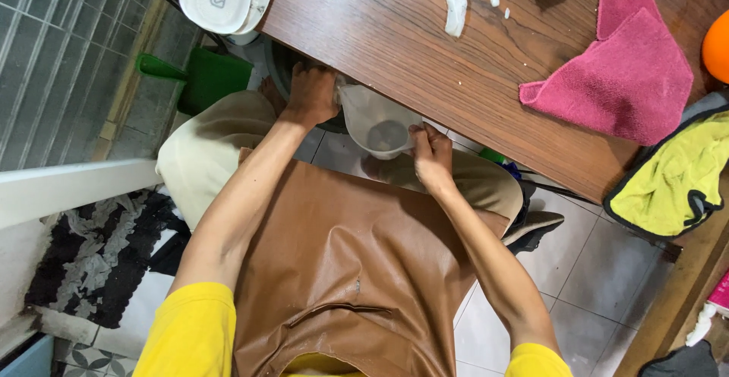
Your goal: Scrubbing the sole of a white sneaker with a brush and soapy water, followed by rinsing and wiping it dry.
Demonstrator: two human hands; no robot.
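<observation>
Your hands are apart, each clamped on the clear plastic bag (376, 123) held open just under the near edge of the tabletop (395, 35) — left hand (311, 94) on its left rim, right hand (430, 153) on its right. Keep the mouth wide and snug against the edge, level with the wood — the white scraps (456, 11) lie farther back, left of the pink cloth (619, 73)

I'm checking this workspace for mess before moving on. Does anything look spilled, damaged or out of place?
Yes. White crumbs and a white lump lie scattered on the brown wooden table, like loose residue. The brown leather apron has a slit-like tear near its lower part. Both hands, left hand and right hand, hold a clear plastic bag at the table edge.
</observation>
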